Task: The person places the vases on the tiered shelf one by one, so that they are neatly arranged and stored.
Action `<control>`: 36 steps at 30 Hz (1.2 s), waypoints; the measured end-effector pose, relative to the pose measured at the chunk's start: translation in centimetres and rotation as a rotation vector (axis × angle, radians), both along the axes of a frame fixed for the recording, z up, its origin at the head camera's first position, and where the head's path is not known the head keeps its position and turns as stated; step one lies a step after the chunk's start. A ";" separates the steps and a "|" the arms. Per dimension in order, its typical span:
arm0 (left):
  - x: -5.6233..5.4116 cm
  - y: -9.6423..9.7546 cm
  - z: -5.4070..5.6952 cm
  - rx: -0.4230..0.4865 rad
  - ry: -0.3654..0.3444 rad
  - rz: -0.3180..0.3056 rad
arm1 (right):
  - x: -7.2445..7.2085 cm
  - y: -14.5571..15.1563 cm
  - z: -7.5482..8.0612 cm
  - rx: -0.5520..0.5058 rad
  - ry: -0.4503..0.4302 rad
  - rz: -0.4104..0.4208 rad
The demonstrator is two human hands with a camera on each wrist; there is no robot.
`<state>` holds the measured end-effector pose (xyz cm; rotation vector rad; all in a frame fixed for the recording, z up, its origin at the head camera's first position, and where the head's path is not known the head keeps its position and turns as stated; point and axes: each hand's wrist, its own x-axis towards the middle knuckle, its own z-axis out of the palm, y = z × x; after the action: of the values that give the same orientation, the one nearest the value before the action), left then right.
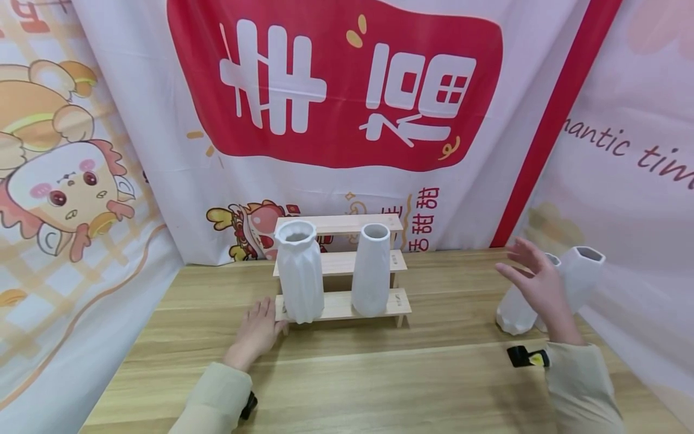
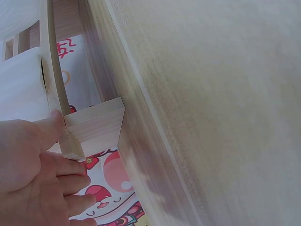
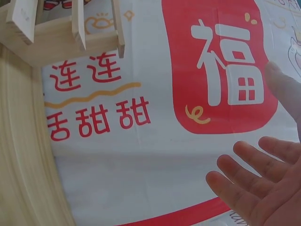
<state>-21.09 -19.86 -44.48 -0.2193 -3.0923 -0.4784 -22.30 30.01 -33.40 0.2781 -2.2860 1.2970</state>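
A small wooden three-step rack (image 1: 338, 263) stands on the table. On its lowest board are a white pleated vase (image 1: 301, 274) with a ruffled mouth, at left, and a smooth white tapered vase (image 1: 372, 271), at right. My left hand (image 1: 256, 330) lies at the rack's left end, its thumb touching the lowest board (image 2: 70, 146) and its other fingers beyond the board's end. Raised in the air, my right hand (image 1: 539, 286) is empty, fingers spread and loosely bent. It partly hides two more white vases, a nearer one (image 1: 515, 312) and one with an angular mouth (image 1: 582, 271).
The wooden table (image 1: 401, 380) meets a printed cloth backdrop (image 1: 466, 199) behind the rack. Cloth walls also close in the left side (image 1: 125, 289) and the right side (image 1: 640, 211). Black straps (image 1: 520, 356) show near the wrists.
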 end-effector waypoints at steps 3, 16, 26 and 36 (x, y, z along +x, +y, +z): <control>0.0 0.0 0.0 -0.004 -0.002 0.000 | 0.1 0.4 0.2 -0.012 0.006 -0.010; 0.1 0.0 0.1 -0.016 0.009 0.000 | -0.1 2.4 0.6 -0.058 -0.006 -0.088; 0.0 0.0 -0.2 -0.019 0.021 -0.006 | 0.2 4.2 1.1 -0.088 -0.094 -0.173; -0.1 0.0 -0.2 -0.014 0.020 -0.010 | -0.3 5.3 0.8 -0.099 -0.124 -0.223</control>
<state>-21.15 -19.90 -44.69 -0.2379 -3.0772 -0.4520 -22.65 35.35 -32.58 -0.0918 -2.2689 1.3371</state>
